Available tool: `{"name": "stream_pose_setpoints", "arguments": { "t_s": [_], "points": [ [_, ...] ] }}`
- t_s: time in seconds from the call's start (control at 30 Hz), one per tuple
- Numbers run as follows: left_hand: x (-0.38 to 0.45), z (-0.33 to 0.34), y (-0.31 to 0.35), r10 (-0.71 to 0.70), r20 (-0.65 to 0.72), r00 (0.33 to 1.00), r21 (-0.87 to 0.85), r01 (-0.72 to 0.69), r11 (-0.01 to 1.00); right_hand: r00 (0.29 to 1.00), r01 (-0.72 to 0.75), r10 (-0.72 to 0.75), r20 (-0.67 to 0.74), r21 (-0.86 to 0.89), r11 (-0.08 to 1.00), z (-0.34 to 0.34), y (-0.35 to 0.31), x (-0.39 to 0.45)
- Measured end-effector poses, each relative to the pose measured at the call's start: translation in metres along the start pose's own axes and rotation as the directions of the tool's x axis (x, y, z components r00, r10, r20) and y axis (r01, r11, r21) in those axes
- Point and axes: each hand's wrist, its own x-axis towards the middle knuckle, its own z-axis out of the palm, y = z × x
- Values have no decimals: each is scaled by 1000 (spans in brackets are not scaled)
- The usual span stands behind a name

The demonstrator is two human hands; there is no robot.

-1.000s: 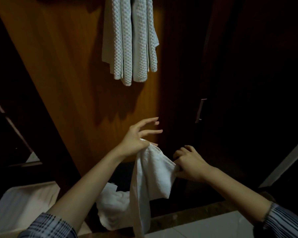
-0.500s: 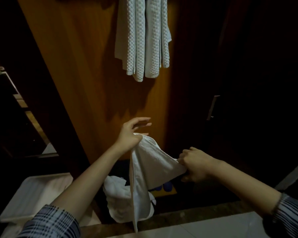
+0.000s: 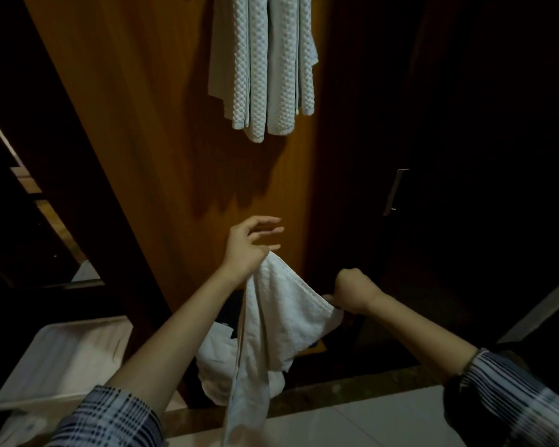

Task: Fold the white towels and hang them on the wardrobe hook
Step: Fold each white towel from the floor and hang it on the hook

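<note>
White towel (image 3: 281,317), soft and limp, sags between the left hand (image 3: 246,250), pinching one corner, and the right hand (image 3: 352,290), clenched on another, below towels (image 3: 262,66) already hung; corners give surest grip.

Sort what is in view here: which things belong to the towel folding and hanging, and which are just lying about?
Part of the job:
- held white towel, stretched between left hand and right hand
- hanging towels on the wardrobe panel
- crumpled white towel low down

Just lying about:
- white tray, lower left
- door handle
</note>
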Motion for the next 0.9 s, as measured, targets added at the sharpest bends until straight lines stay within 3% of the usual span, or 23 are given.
{"name": "stream_pose_setpoints", "arguments": {
  "t_s": [0.23, 0.4, 0.5, 0.57, 0.67, 0.8, 0.9],
  "points": [
    [4, -11, 1, -17, -46, 999, 6, 18, 1000, 988, -32, 70, -134, 270, 962, -4, 17, 2],
    [4, -8, -2, 8, -13, 1000, 18, -8, 1000, 934, -53, 61, -351, 34, 998, -6, 15, -4],
    [6, -6, -3, 27, 4, 1000, 41, -27, 999, 945, -62, 74, -318, 47, 997, -18, 16, -4],
    [6, -11, -4, 49, -19, 999, 69, -48, 996, 957, -23, 65, -284, 150, 988, -32, 15, -4],
    [10, -26, -7, 58, -106, 993, 59, -52, 997, 949, 71, 74, -307, 437, 897, -52, 10, -7],
    [9, -31, -13, 85, -82, 993, 130, -73, 989, 971, 76, 112, -212, 713, 697, -70, 4, -13],
    [9, -44, -18, 39, -13, 999, -23, -40, 999, 987, 60, 94, -126, 856, 514, -80, 3, -14]
  ]
}}
